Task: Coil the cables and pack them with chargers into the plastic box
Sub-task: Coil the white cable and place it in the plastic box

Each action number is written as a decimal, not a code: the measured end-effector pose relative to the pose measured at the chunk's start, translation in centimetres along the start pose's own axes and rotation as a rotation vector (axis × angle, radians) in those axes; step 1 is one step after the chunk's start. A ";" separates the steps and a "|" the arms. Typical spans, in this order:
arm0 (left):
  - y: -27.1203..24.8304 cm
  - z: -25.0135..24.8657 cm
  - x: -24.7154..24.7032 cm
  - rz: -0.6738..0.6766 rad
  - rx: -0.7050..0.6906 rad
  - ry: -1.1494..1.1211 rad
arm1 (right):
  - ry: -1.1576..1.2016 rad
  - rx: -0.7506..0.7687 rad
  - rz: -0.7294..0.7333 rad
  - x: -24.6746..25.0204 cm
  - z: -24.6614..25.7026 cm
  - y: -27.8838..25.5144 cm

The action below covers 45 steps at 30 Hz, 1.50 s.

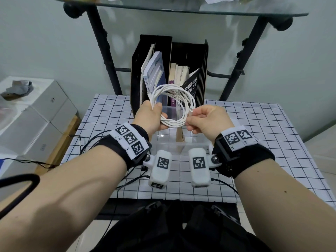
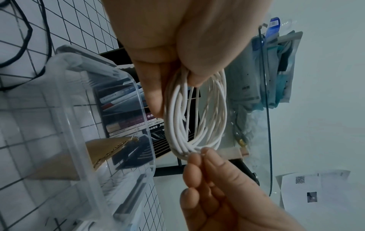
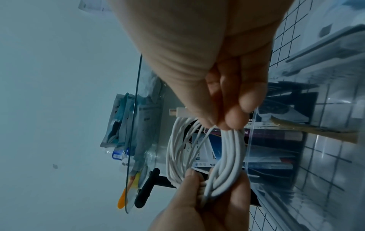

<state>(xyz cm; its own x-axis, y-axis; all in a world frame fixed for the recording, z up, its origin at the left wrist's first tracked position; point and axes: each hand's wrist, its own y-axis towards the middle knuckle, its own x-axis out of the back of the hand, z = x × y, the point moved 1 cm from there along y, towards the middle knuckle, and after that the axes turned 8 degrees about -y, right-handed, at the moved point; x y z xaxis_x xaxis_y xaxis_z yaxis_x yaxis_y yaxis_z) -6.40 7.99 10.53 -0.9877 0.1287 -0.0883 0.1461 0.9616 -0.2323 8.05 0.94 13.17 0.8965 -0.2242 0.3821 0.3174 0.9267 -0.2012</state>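
White cable: wound into a loose coil of several loops, held in the air above the clear plastic box, upright and facing the person. One end with a plug pokes out near the right-hand fingers in the wrist views.

Left hand: grips the left side of the coil, thumb pressed across the bundled strands, fingers curled behind them.

Right hand: pinches the strands on the coil's lower right side between thumb and fingertips, remaining fingers curled in.

Clear plastic box: open-topped, standing on the table near its middle, directly below the hands. Inside it a brown cardboard piece leans at a tilt, with a small white block beside it; what the block is cannot be told.

Black file holder: 2 compartments, at the table's far edge just behind the box, filled with upright books and booklets.

Table: covered with a white cloth in a black grid pattern. Thin black wires trail across its left edge.

Glass shelf: on black legs, above the file holder.

White boxes: stacked to the left, off the table.
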 end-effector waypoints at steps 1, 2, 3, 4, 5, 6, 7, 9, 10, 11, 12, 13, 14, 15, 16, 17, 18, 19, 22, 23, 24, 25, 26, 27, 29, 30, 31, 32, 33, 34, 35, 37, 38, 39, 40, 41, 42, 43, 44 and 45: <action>0.0 0.0 0.0 0.007 -0.001 0.001 | 0.007 -0.003 0.004 0.0 -0.1 0.1; 0.0 0.0 0.0 0.016 -0.004 0.005 | 0.005 -0.003 0.003 0.0 -0.2 0.2; -0.1 0.0 0.0 0.026 -0.007 0.011 | -0.002 0.000 -0.002 -0.1 -0.3 0.3; -0.2 0.1 0.0 0.036 -0.010 0.020 | -0.022 0.008 -0.013 0.0 -0.3 0.3; -0.4 0.1 -0.1 0.049 -0.015 0.028 | -0.055 0.019 -0.031 0.1 -0.4 0.4; -0.5 0.0 -0.2 0.061 -0.022 0.034 | -0.103 0.034 -0.052 0.2 -0.6 0.5; -0.7 0.0 -0.3 0.073 -0.031 0.037 | -0.149 0.054 -0.073 0.4 -0.7 0.5; -0.9 -0.1 -0.4 0.099 -0.050 0.039 | -0.174 0.070 -0.104 0.7 -0.7 0.4; -1.1 -0.2 -0.5 0.111 -0.057 0.034 | -0.152 0.062 -0.110 0.7 -0.8 0.5; -1.2 -0.2 -0.5 0.121 -0.063 0.028 | -0.123 0.042 -0.114 0.7 -1.0 0.6; -1.3 -0.3 -0.6 0.133 -0.068 0.022 | -0.083 0.011 -0.117 0.6 -1.1 0.6; -1.3 -0.3 -0.7 0.146 -0.069 0.014 | -0.030 -0.030 -0.113 0.4 -1.2 0.7; -1.4 -0.4 -0.8 0.159 -0.069 0.001 | 0.045 -0.067 -0.105 0.3 -1.4 0.7; -1.5 -0.4 -0.9 0.171 -0.067 -0.018 | 0.133 -0.093 -0.103 0.2 -1.5 0.8; -1.6 -0.5 -1.0 0.185 -0.065 -0.037 | 0.203 -0.111 -0.112 0.2 -1.5 0.7; -1.6 -0.6 -1.1 0.198 -0.064 -0.053 | 0.239 -0.128 -0.135 0.1 -1.4 0.8; -1.6 -0.6 -1.2 0.213 -0.066 -0.063 | 0.255 -0.135 -0.161 0.2 -1.3 0.8; -1.7 -0.7 -1.3 0.226 -0.069 -0.068 | 0.268 -0.138 -0.179 0.2 -1.1 0.8; -1.6 -0.9 -1.5 0.249 -0.075 -0.067 | 0.346 -0.171 -0.200 0.3 -0.9 1.2; -1.6 -0.9 -1.5 0.255 -0.072 -0.065 | 0.368 -0.195 -0.186 0.3 -1.0 1.4; -1.6 -0.9 -1.5 0.263 -0.065 -0.063 | 0.396 -0.211 -0.166 0.3 -1.1 1.6; -1.6 -0.8 -1.5 0.273 -0.059 -0.060 | 0.406 -0.213 -0.142 0.3 -1.0 1.7; -1.6 -0.8 -1.5 0.285 -0.052 -0.058 | 0.376 -0.206 -0.126 0.3 -1.0 1.8; -1.6 -0.8 -1.5 0.299 -0.046 -0.057 | 0.325 -0.196 -0.121 0.3 -1.0 2.0; -1.7 -0.8 -1.5 0.324 -0.032 -0.058 | 0.298 -0.171 -0.106 0.4 -1.0 2.0; -1.7 -0.9 -1.5 0.333 -0.022 -0.061 | 0.314 -0.169 -0.094 0.4 -1.0 2.0; -1.7 -1.0 -1.5 0.342 -0.012 -0.065 | 0.322 -0.170 -0.088 0.4 -1.1 2.0; -1.7 -1.0 -1.5 0.349 -0.005 -0.067 | 0.319 -0.174 -0.090 0.4 -1.1 2.0; -1.7 -1.1 -1.4 0.353 -0.002 -0.066 | 0.322 -0.177 -0.091 0.4 -1.2 1.9; -1.7 -1.1 -1.4 0.357 -0.001 -0.061 | 0.331 -0.185 -0.088 0.5 -1.2 1.8; -1.7 -1.1 -1.3 0.363 0.000 -0.056 | 0.350 -0.197 -0.076 0.6 -1.3 1.6; -1.6 -1.2 -1.1 0.375 0.007 -0.058 | 0.368 -0.215 -0.040 0.8 -1.2 1.2; -1.5 -1.2 -1.0 0.374 0.014 -0.063 | 0.362 -0.219 -0.024 0.9 -1.3 1.1; -1.4 -1.2 -0.9 0.367 0.025 -0.075 | 0.352 -0.224 -0.020 0.8 -1.3 1.0; -1.3 -1.2 -0.8 0.355 0.043 -0.098 | 0.348 -0.227 -0.023 0.9 -1.4 1.0; -1.3 -1.2 -0.7 0.344 0.069 -0.131 | 0.352 -0.226 -0.026 0.8 -1.4 1.1; -1.2 -1.1 -0.7 0.332 0.099 -0.166 | 0.361 -0.221 -0.026 0.7 -1.5 1.1; -1.1 -1.1 -0.6 0.321 0.128 -0.198 | 0.375 -0.214 -0.024 0.6 -1.4 1.1; -1.0 -1.0 -0.6 0.310 0.153 -0.220 | 0.396 -0.209 -0.021 0.6 -1.4 1.0; -0.9 -0.9 -0.6 0.301 0.174 -0.232 | 0.423 -0.206 -0.016 0.6 -1.4 0.9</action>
<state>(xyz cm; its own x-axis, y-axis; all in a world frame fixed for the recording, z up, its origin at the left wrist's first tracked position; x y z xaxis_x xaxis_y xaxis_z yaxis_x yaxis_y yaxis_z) -6.03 7.26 11.70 -0.8639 0.3202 -0.3889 0.4529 0.8317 -0.3213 9.31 1.24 11.94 0.9246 -0.3809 -0.0055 0.3488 0.8525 -0.3894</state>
